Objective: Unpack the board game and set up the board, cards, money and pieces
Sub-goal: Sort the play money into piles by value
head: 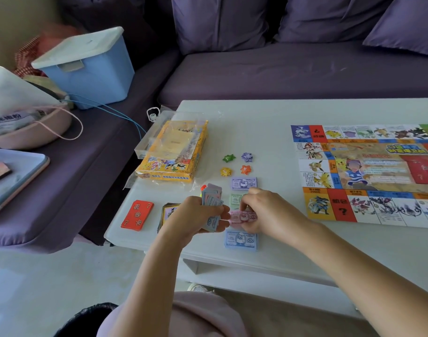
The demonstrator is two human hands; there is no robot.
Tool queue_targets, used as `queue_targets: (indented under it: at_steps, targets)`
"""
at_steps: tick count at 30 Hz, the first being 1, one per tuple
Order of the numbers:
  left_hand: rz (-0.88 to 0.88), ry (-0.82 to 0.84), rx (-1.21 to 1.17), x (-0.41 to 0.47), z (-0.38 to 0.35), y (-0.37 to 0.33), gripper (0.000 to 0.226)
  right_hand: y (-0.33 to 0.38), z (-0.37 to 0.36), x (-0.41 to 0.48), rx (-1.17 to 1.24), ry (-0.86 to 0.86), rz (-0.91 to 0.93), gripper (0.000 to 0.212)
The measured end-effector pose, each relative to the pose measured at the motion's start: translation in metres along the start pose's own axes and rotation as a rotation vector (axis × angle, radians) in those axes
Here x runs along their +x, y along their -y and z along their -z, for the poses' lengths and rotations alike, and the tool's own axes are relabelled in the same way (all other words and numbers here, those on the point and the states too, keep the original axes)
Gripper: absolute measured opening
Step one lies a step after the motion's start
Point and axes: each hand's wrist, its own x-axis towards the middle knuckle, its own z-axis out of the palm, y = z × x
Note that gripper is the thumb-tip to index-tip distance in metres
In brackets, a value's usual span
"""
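Note:
My left hand (198, 215) grips a fanned wad of play money (212, 199) above the white table. My right hand (261, 210) pinches a pink note (237, 218) over a pink pile. In one column lie a purple pile (244, 183), a green pile (236, 199), the pink one and a blue 500 pile (241, 240). Four paper star pieces (236, 164) sit above them. The board (368, 175) lies unfolded at the right. A red card deck (137, 215) and a second card stack (169, 211) lie at the left.
The yellow game box (171, 152) with a clear plastic lid sits at the table's (256, 117) left edge. A purple sofa (281, 74) runs behind and to the left, carrying a blue bin (91, 69), a pink bowl (32, 132) and a tray (15, 176).

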Motion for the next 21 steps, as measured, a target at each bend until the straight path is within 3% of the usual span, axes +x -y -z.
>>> queue_targets:
  at_steps: [9, 21]
  targets:
    - [-0.082, -0.086, -0.106, 0.007, 0.002, 0.001, 0.012, -0.008, 0.016, 0.008, 0.024, -0.151, 0.005, 0.025]
    - [-0.059, -0.071, -0.16, 0.016, -0.008, -0.004, 0.015, -0.01, 0.03, 0.043, -0.139, 0.148, 0.18, 0.023]
